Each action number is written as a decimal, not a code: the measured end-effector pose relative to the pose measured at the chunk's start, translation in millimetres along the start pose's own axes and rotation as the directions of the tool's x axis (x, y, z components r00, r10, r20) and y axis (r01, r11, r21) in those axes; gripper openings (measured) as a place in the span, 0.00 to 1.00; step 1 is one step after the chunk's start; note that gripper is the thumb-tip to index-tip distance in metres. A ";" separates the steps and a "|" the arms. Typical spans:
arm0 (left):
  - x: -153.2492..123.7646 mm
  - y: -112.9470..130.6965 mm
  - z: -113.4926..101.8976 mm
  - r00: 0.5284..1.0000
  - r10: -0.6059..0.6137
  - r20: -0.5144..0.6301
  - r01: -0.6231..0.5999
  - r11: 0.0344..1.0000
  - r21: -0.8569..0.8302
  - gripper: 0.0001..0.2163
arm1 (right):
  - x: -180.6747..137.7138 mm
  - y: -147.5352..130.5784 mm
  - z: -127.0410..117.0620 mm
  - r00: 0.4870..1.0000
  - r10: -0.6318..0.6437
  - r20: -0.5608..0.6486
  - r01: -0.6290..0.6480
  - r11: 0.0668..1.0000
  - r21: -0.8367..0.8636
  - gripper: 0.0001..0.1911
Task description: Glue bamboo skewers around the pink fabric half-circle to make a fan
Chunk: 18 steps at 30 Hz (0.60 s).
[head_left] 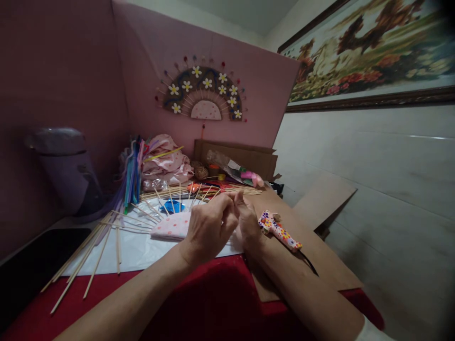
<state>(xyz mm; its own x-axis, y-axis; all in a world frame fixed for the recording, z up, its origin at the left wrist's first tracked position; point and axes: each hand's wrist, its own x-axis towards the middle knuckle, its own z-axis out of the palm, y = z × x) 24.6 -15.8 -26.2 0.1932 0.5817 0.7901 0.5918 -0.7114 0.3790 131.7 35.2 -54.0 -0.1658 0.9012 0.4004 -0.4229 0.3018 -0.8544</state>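
Note:
My left hand and my right hand meet fingertip to fingertip over a white sheet on the table. Both are curled in a pinch; whatever they hold is too small to make out. Under them lies a pink dotted half-round piece with thin wooden sticks fanned out from it. A glue gun wrapped in flowered paper lies just right of my right hand, on brown cardboard.
Long bamboo sticks spread over the red cloth at left. A finished flowered fan hangs on the pink back wall. Cloth, ribbons, twine and a cardboard box crowd the back. A grey bin stands at far left.

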 end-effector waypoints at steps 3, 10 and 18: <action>-5.3 11.4 3.9 0.974 0.047 0.222 -0.001 0.979 -0.204 0.06 | 0.6 -5.3 0.5 0.997 0.069 -0.038 -0.067 0.996 0.056 0.25; -27.9 36.5 21.6 0.360 0.273 0.892 0.580 0.683 -0.443 0.07 | 3.9 -8.3 -2.7 0.977 0.188 0.099 -0.209 0.931 0.301 0.29; -16.3 29.3 11.2 0.788 0.076 0.611 0.481 0.543 -0.689 0.07 | 9.1 -13.5 -5.0 0.957 0.242 0.162 -0.289 0.844 0.451 0.28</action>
<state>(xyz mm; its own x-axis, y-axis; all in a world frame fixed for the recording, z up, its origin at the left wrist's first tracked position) 47.6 -41.7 -33.4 0.6752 0.6452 0.3575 -0.1248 -0.3778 0.9174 140.4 40.8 -40.4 -0.4048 0.8850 0.2301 -0.7111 -0.1464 -0.6877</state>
